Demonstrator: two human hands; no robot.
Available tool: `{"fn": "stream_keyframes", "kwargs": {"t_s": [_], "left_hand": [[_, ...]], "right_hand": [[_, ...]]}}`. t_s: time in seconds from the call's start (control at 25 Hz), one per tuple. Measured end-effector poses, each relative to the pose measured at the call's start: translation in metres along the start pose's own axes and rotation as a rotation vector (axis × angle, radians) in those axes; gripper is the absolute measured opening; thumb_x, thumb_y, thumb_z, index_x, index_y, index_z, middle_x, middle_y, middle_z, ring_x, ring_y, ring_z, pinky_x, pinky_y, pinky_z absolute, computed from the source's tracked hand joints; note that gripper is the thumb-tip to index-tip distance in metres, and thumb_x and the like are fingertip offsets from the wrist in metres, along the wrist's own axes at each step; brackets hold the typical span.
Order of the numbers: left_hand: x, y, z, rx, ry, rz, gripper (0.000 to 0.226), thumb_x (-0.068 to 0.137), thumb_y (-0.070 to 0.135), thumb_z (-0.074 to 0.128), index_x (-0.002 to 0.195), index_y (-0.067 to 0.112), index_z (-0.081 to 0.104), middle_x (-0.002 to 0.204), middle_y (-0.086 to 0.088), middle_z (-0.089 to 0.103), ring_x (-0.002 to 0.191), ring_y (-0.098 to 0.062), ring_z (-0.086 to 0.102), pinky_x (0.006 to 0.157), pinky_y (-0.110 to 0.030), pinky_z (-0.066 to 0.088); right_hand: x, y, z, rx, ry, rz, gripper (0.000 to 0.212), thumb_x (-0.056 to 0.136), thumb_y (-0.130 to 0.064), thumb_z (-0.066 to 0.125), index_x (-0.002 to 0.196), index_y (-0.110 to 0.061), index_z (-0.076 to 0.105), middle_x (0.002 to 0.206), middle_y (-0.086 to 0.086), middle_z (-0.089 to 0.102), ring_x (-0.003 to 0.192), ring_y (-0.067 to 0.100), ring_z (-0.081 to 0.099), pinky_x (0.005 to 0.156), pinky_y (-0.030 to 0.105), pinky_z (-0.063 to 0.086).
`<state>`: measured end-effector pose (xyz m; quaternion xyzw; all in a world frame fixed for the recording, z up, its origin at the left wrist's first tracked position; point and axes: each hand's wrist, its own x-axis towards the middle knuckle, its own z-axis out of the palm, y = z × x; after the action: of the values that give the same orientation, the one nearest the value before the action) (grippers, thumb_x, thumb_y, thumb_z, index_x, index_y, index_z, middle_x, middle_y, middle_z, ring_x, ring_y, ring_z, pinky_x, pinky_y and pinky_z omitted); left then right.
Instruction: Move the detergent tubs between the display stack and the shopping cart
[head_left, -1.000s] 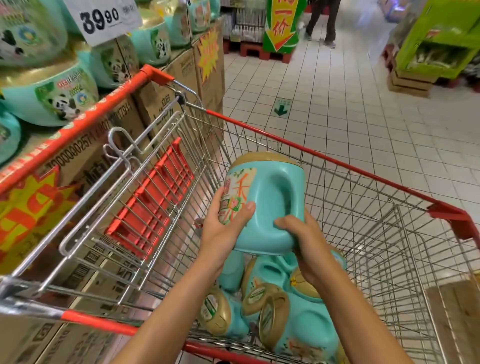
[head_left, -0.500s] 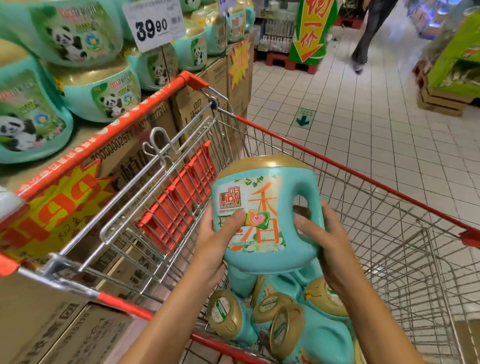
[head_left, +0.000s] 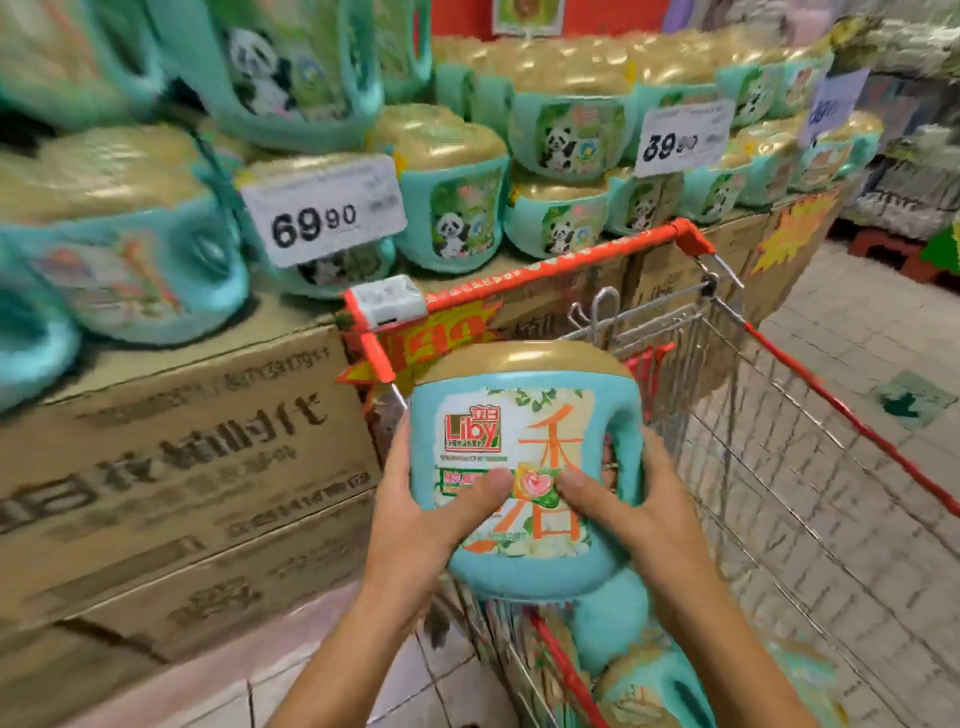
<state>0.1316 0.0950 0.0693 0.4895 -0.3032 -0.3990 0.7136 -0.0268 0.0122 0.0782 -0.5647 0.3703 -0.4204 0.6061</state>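
I hold a teal detergent tub (head_left: 524, 452) with a gold lid upright above the near end of the shopping cart (head_left: 810, 410), its label facing me. My left hand (head_left: 421, 514) grips its left side, thumb across the label. My right hand (head_left: 639, 509) grips the right side by the handle, thumb on the label too. Other teal tubs (head_left: 649, 686) lie in the cart's bottom. The display stack of tubs (head_left: 457, 202) rises to the left and ahead on cardboard boxes (head_left: 182, 457).
Price tags reading 69.90 (head_left: 322, 213) and 39.90 (head_left: 683, 136) hang among the stacked tubs. The cart's red handle bar (head_left: 524, 278) runs along the box edge. Tiled floor (head_left: 872, 332) lies to the right, with a green arrow sticker (head_left: 906, 400).
The tub has come up out of the cart and been turned upright, label toward me. My view has swung left toward the display stack, and the cart now sits lower right.
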Motion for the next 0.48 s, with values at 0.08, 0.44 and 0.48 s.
{"fn": "stream_keyframes", "kwargs": {"t_s": [0.08,0.44,0.48], "left_hand": [[-0.019,0.018,-0.026,-0.01,0.118,0.062,0.067,0.052,0.024,0.086,0.115,0.03,0.063,0.104,-0.008,0.074,0.089,-0.025,0.073,0.065,-0.031,0.058],[-0.101,0.11,-0.157,0.021,0.56,0.276,0.081,0.054,0.027,0.089,0.127,0.03,0.053,0.107,-0.006,0.074,0.091,-0.027,0.073,0.064,-0.033,0.059],[-0.107,0.119,-0.172,0.028,0.585,0.292,0.083,0.053,0.028,0.089,0.127,0.032,0.052,0.107,-0.005,0.074,0.092,-0.027,0.073,0.064,-0.033,0.059]], "right_hand": [[0.003,-0.006,0.032,0.006,-0.144,-0.013,0.067,0.051,-0.028,0.087,0.111,-0.021,0.06,0.096,-0.001,0.075,0.082,0.017,0.073,0.062,0.023,0.056],[-0.027,-0.037,0.213,0.028,-0.611,-0.128,0.066,0.05,-0.036,0.087,0.11,-0.021,0.063,0.092,0.011,0.072,0.08,0.024,0.072,0.061,0.028,0.058],[-0.031,-0.039,0.232,0.029,-0.63,-0.147,0.069,0.047,-0.041,0.087,0.11,-0.022,0.063,0.091,0.01,0.072,0.079,0.022,0.072,0.061,0.027,0.057]]}}
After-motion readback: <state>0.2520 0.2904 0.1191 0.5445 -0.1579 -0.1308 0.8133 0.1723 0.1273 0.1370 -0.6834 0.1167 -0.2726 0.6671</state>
